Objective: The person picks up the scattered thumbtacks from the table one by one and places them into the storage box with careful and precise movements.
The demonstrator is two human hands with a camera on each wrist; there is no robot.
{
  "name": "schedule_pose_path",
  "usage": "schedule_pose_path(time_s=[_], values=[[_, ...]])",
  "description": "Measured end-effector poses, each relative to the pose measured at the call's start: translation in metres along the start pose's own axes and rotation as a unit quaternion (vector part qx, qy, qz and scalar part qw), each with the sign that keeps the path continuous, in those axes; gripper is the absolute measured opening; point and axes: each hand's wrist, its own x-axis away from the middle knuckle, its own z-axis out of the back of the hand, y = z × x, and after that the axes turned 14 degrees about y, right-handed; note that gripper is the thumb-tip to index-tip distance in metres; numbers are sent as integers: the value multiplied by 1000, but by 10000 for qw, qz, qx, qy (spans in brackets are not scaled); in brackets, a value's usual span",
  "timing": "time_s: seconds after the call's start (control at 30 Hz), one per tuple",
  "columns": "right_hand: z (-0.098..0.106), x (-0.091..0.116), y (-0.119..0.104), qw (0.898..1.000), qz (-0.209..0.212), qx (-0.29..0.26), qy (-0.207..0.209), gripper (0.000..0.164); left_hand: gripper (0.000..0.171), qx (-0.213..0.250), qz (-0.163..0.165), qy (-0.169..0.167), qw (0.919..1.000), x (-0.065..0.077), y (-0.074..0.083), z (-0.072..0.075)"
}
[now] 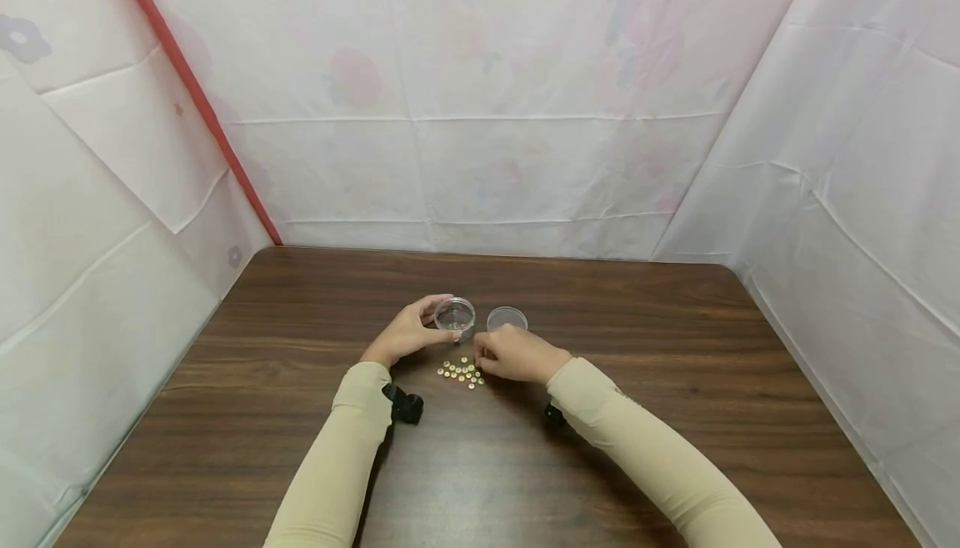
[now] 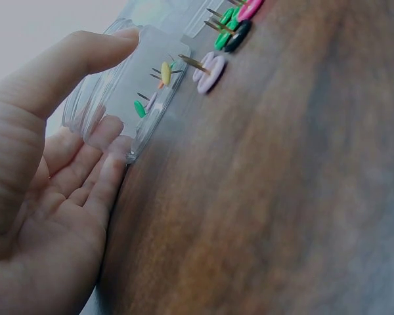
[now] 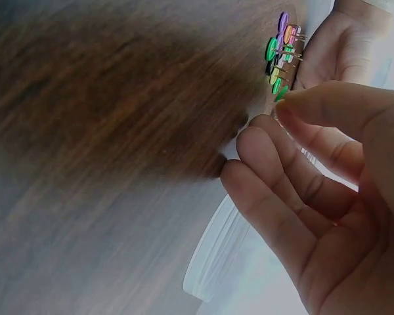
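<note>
My left hand [image 1: 408,333] holds a clear round plastic jar [image 1: 455,314] on the table, thumb on one side and fingers on the other. Through its wall several coloured thumbtacks [image 2: 165,73] show inside. Just right of the jar, my right hand [image 1: 517,354] is low over the tabletop, thumb and index finger pinching a green thumbtack [image 3: 282,94] at the edge of a loose group of thumbtacks [image 1: 461,371]. In the right wrist view the thumb partly covers that tack. The loose tacks lie heads down, pins up, in green, pink, black and purple.
A clear round lid [image 1: 507,319] lies on the brown wooden table [image 1: 465,465], just beyond my right hand and partly covered by it. White printed cloth [image 1: 480,114] hangs along the table's back and sides.
</note>
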Motion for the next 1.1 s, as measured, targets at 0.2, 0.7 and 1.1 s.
schedule_pose_path(time_s=[0.2,0.7,1.1], values=[[0,-1,4,9998,-109,-191,-25,7,72,-35,11,23,10000,8,15,3],[6,-8,13,9962,-486,-258,681,8,74,29,22,208,9998,-9,-18,-3],[4,-27,16,9910,-585,-284,1172,7,73,34,9,204,9998,-8,-19,-5]])
